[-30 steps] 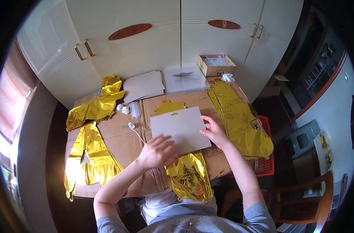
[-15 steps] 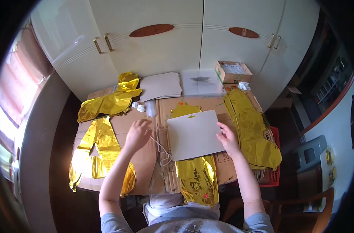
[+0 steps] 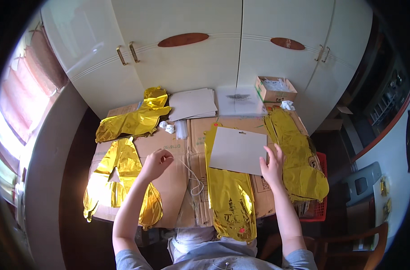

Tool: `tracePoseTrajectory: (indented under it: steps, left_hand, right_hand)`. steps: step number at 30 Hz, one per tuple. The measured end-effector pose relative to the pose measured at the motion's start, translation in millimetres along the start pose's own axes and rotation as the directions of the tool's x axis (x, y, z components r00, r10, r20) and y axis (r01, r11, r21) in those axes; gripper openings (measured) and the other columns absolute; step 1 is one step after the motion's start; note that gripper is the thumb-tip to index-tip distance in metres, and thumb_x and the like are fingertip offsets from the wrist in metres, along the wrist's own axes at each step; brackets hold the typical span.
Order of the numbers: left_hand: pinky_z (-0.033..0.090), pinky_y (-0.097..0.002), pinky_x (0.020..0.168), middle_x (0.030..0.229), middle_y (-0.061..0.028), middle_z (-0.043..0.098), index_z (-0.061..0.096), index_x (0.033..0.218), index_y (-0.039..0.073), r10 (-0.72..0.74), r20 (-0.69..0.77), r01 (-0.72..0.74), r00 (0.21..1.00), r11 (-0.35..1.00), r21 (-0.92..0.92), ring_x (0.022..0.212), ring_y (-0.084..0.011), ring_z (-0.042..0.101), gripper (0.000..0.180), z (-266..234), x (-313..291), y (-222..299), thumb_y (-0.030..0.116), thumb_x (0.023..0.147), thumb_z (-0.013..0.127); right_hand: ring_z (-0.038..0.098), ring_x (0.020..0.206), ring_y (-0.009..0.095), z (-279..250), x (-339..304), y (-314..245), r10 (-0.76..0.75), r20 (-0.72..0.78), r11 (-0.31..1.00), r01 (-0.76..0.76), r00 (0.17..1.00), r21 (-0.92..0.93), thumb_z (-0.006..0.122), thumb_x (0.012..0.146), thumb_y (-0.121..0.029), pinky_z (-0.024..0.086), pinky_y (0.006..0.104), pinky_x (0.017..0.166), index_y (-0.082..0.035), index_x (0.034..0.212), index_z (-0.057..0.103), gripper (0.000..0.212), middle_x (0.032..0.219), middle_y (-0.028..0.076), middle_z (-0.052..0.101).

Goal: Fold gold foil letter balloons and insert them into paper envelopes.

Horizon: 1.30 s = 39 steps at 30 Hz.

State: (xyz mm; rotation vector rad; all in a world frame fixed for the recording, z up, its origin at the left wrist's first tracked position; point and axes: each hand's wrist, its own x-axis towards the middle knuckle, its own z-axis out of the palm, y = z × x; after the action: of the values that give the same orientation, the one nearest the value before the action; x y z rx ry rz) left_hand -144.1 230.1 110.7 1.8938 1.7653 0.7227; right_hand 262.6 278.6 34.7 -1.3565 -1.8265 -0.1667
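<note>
A grey-white card (image 3: 238, 150) with a small hanging slot at its top lies on a flat gold foil balloon (image 3: 234, 202), whose lower end hangs over the near table edge. My right hand (image 3: 272, 167) is at the card's right edge, fingers apart, thumb by the rim. My left hand (image 3: 157, 164) hovers over the cardboard on the left with its fingers curled in; what is between them, if anything, is too small to make out. Between that hand and the card lies a loop of thin white string (image 3: 193, 182).
More gold foil balloons lie at near left (image 3: 119, 180), far left (image 3: 135, 119) and right (image 3: 299, 157). At the back are stacked cards (image 3: 193, 102), a clear plastic sheet (image 3: 241, 101) and a small carton (image 3: 276, 92). A red basket (image 3: 321, 180) stands beside the table.
The card has moved a little right and away from me, and more of the gold balloon below it shows. My left hand has curled and dropped slightly; my right hand's fingers have spread.
</note>
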Motion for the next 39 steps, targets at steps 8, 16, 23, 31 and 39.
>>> tracePoseTrajectory:
  steps: [8,16,23,31,39]
  left_hand:
    - [0.045,-0.0218,0.062,0.08,-0.0013,0.064,0.059,0.098,0.007,-0.004,0.219,0.184,0.976,0.559,-0.809,0.07,-0.0063,0.058,0.011,8.1,-41.7,62.6,0.018,0.095,0.06]
    - [0.043,-0.0192,0.054,0.075,-0.0016,0.066,0.064,0.094,0.002,-0.037,0.036,0.051,0.999,0.591,-0.805,0.064,-0.0058,0.059,0.016,10.7,-50.9,70.8,0.016,0.089,0.068]
    - [0.054,-0.0285,0.062,0.074,-0.0074,0.069,0.071,0.091,0.003,0.05,0.018,-0.046,0.999,0.982,-0.182,0.066,-0.0161,0.068,0.011,14.8,-63.5,68.3,0.006,0.081,0.07]
    - [0.056,-0.0264,0.068,0.087,-0.0094,0.067,0.066,0.101,-0.005,0.415,0.354,-0.012,0.838,0.664,-0.748,0.078,-0.0149,0.067,0.013,18.6,-75.0,72.2,-0.003,0.09,0.058]
    - [0.052,-0.0273,0.063,0.092,-0.01,0.07,0.071,0.104,0.002,0.036,-0.011,-0.018,0.999,0.206,-0.978,0.076,-0.0166,0.066,0.018,48.2,-69.7,52.0,0.0,0.087,0.064]
  right_hand:
    - [0.042,0.131,0.029,-1.7,22.0,-143.5,-0.385,0.431,0.549,-0.173,0.816,0.818,0.065,0.089,-0.031,0.037,0.0417,0.107,-0.007,0.14,0.035,0.064,0.135,0.016,0.047]
    - [0.059,0.072,0.011,10.6,-3.8,-180.1,-0.559,0.691,0.002,-0.833,0.458,0.554,0.053,0.099,-0.028,0.048,0.0276,0.063,-0.01,0.13,0.042,0.037,0.09,0.005,0.062]
    - [0.065,0.065,0.02,-24.6,12.7,-181.8,-0.502,0.32,0.691,0.149,0.804,0.707,0.061,0.092,-0.017,0.049,0.0288,0.056,-0.005,0.094,0.064,0.012,0.074,0.008,0.066]
    - [0.066,0.066,0.018,-3.4,30.9,-169.6,-0.376,0.448,0.617,-0.142,0.811,0.774,0.063,0.091,-0.015,0.05,0.0289,0.059,-0.004,0.091,0.066,0.012,0.076,0.008,0.067]
    - [0.065,0.064,0.025,-6.1,-4.5,-180.4,-0.484,0.272,0.702,0.184,0.832,0.688,0.065,0.083,-0.016,0.051,0.0344,0.055,-0.009,0.085,0.066,0.008,0.07,0.005,0.063]
